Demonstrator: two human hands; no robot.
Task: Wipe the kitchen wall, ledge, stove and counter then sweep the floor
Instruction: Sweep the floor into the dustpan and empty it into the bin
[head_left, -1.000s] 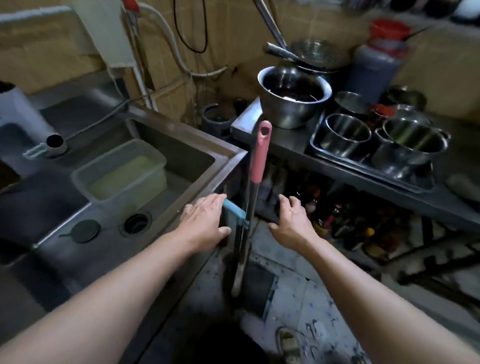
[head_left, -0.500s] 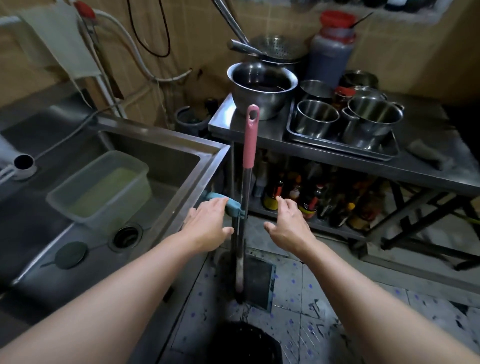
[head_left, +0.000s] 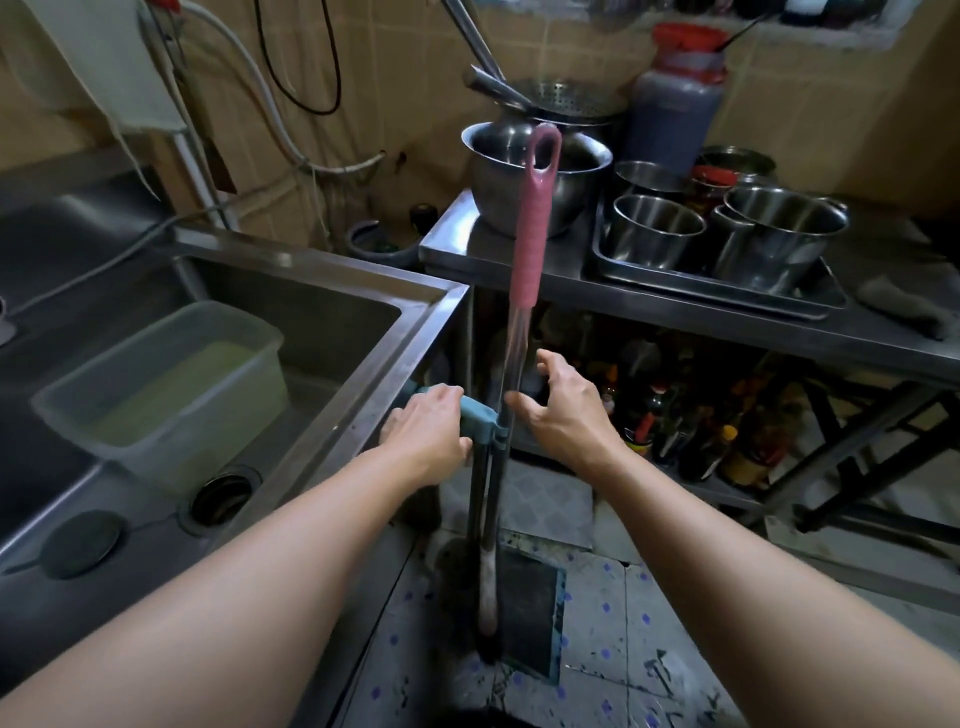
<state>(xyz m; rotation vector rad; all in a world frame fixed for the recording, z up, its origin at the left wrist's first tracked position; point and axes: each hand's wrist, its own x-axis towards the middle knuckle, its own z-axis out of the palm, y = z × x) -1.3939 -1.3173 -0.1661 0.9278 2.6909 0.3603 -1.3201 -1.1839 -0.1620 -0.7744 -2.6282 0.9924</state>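
A broom (head_left: 529, 244) with a pink grip and a metal shaft stands upright between the sink and the steel table. Clipped beside it is a dustpan (head_left: 530, 618) with a teal handle (head_left: 475, 411), its dark pan resting on the floor. My left hand (head_left: 428, 434) lies over the teal handle with the fingers curled on it. My right hand (head_left: 563, 410) is open, fingers spread around the broom's shaft just right of it, with a small gap still showing.
A steel sink (head_left: 332, 312) on the left holds a plastic tub (head_left: 156, 379) of greenish water. The steel table (head_left: 675, 306) on the right carries a large bowl (head_left: 582, 176), pots on a tray and a dark jug (head_left: 672, 114). Bottles crowd the shelf below. The tiled floor (head_left: 623, 675) is stained.
The view has moved closer to the broom. My left hand has closed onto the teal dustpan handle, and my right hand has reached up to the broom's shaft.
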